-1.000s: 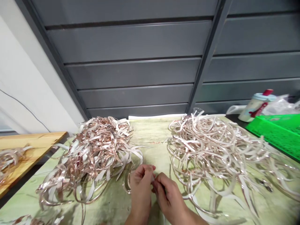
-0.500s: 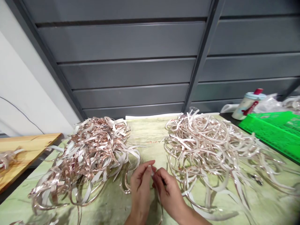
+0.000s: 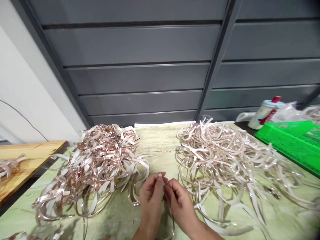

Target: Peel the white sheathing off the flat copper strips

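Observation:
Close together over the front middle of the table, my left hand [image 3: 152, 193] and my right hand [image 3: 178, 201] pinch one narrow pale strip [image 3: 172, 216]. Its white end shows at my left thumb tip, and its shiny length hangs below my right fingers toward the table edge. The fingertips hide the part between the hands. To the left lies a tangled heap of shiny rose-gold and white strips [image 3: 100, 160]. On the right a looser heap of thin, curled pale strips [image 3: 215, 153] spreads close to my right hand.
A green plastic basket [image 3: 290, 140] stands at the right edge, beside a cup with a light blue lid [image 3: 266, 113] and a clear plastic bag [image 3: 287, 111]. A wooden board [image 3: 32, 153] adjoins the table at left. A grey panelled wall [image 3: 140, 76] rises behind.
Both hands stay nearly in place, still pinching the strip. A little more of its white end now shows at my left thumb. The view has shifted very slightly.

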Action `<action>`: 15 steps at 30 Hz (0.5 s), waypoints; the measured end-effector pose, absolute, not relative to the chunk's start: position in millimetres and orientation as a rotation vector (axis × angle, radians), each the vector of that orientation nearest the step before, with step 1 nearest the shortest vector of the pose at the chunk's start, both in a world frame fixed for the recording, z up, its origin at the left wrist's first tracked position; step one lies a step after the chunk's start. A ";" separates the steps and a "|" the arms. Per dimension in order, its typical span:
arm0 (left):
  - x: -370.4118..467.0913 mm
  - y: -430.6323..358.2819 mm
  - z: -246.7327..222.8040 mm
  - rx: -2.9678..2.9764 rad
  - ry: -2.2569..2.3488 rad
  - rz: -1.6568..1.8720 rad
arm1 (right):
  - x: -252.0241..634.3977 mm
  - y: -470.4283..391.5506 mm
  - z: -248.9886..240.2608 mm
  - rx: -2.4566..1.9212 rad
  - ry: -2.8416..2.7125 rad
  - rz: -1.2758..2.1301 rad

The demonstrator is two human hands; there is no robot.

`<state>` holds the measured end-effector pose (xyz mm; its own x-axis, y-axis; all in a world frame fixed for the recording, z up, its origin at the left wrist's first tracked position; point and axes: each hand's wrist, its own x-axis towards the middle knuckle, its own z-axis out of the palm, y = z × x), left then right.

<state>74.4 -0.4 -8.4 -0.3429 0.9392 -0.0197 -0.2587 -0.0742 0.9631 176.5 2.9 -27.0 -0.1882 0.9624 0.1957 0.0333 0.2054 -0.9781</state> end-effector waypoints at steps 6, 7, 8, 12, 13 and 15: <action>74.7 0.6 -16.0 0.759 1.241 1.573 | 176.3 1.5 -34.2 -0.976 -1.614 1.062; 74.8 0.7 -16.3 0.736 1.235 1.563 | 176.5 1.0 -35.2 -0.976 -1.650 1.032; 74.9 0.7 -16.4 0.716 1.228 1.557 | 176.6 0.5 -35.6 -0.978 -1.684 1.002; 75.1 1.5 -14.9 0.695 1.207 1.548 | 176.4 -1.4 -32.8 -1.008 -1.771 0.899; 75.1 1.9 -14.3 0.693 1.203 1.545 | 176.3 -1.7 -31.6 -1.019 -1.781 0.882; 75.1 2.7 -13.2 0.689 1.197 1.537 | 176.2 -2.2 -29.6 -1.032 -1.799 0.860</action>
<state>75.1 2.7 -13.2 -0.3116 0.9393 -0.1437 -0.3696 0.0195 0.9290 176.2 -2.2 -29.6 -0.2812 0.8975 0.3397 0.2990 0.4183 -0.8577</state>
